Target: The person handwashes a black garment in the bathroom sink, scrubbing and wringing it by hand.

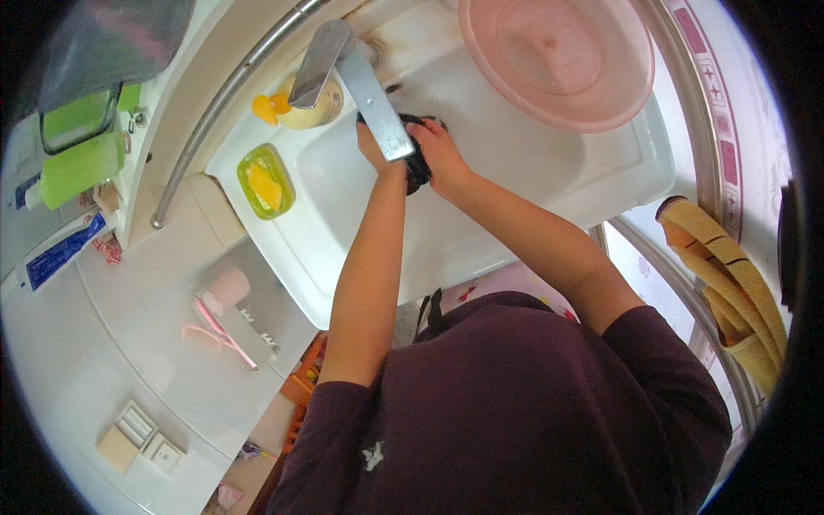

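Over the bowl of a white washbasin [515, 167], both hands grip a dark, wet-looking item [418, 164], perhaps cloth; its exact kind cannot be told. My left hand [372, 149] is on its left side, partly hidden beneath the flat metal spout of the faucet [380, 106]. From the right, my right hand [443, 154] closes on the same item, thumb and fingers near the spout's tip. A green soap dish [289, 196] with a yellow bar of soap [265, 185] sits on the basin's left ledge. Behind the faucet handle stands a pump bottle [315, 109] with an orange-yellow top.
A pink plastic basin [618, 109] rests over the washbasin's back right. A curved metal rail [219, 109] runs at the left, beside a shelf with a green bottle [84, 168] and a toothpaste tube [64, 251]. Yellow towels [727, 270] hang at the right.
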Available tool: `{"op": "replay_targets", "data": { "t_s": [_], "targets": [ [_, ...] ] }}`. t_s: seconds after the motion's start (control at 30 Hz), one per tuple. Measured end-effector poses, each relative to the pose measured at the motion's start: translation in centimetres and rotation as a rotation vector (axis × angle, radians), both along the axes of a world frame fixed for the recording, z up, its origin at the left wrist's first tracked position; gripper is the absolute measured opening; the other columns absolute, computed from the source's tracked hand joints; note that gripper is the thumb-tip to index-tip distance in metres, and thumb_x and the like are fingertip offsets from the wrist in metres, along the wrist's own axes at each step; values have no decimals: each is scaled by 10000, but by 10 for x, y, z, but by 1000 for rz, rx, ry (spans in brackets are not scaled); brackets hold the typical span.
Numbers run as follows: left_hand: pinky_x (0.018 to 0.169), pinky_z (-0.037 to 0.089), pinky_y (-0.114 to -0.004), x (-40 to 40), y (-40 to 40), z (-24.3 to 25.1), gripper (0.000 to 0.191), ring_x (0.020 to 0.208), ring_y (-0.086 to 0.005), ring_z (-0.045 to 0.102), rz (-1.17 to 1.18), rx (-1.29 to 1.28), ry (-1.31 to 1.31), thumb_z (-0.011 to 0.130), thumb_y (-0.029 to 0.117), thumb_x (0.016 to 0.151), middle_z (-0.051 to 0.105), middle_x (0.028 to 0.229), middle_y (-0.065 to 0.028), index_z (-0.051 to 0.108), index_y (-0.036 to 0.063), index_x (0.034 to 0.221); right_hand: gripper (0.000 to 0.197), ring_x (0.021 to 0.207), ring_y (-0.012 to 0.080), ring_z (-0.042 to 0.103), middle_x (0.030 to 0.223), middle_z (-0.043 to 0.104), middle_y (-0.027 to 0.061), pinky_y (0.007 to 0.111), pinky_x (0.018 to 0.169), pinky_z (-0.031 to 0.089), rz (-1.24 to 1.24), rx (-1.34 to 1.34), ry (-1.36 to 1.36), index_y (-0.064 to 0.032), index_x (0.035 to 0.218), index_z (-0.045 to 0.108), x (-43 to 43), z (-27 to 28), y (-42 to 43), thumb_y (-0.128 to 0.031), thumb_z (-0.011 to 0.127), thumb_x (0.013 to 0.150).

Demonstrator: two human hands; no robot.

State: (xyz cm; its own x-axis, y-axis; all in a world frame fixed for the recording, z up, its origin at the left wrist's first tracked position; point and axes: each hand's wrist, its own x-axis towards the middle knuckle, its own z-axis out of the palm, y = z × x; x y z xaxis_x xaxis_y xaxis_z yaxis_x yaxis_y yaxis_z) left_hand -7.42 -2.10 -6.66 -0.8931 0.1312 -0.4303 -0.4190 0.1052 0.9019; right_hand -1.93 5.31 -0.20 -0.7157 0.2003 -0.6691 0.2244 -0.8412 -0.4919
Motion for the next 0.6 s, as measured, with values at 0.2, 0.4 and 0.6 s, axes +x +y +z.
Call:
{"op": "replay_targets", "data": {
  "t_s": [0.2,0.4,0.6],
  "targets": [
    [820,428,-353,38,23,29,419,995,-246,496,-19,-113,162,423,353,855,508,1061,-118,427,18,1108,310,775,217,511,849,543,131,322,721,406,-78,299,-135,24,962,491,-14,-53,18,-252,441,832],
    [830,428,-358,27,2,38,365,977,-210,507,-24,458,-532,504,318,818,523,1061,-59,459,82,1093,352,807,132,509,948,569,79,235,694,405,279,459,160,-7,1106,493,-2,-43,27,-220,450,829],
    [829,419,-329,27,24,48,401,937,-176,513,-18,433,-484,635,168,747,524,1007,-31,460,79,1096,313,766,179,553,877,587,104,283,680,440,202,514,-77,-2,982,540,20,-77,60,-249,443,818]
  ]
}}
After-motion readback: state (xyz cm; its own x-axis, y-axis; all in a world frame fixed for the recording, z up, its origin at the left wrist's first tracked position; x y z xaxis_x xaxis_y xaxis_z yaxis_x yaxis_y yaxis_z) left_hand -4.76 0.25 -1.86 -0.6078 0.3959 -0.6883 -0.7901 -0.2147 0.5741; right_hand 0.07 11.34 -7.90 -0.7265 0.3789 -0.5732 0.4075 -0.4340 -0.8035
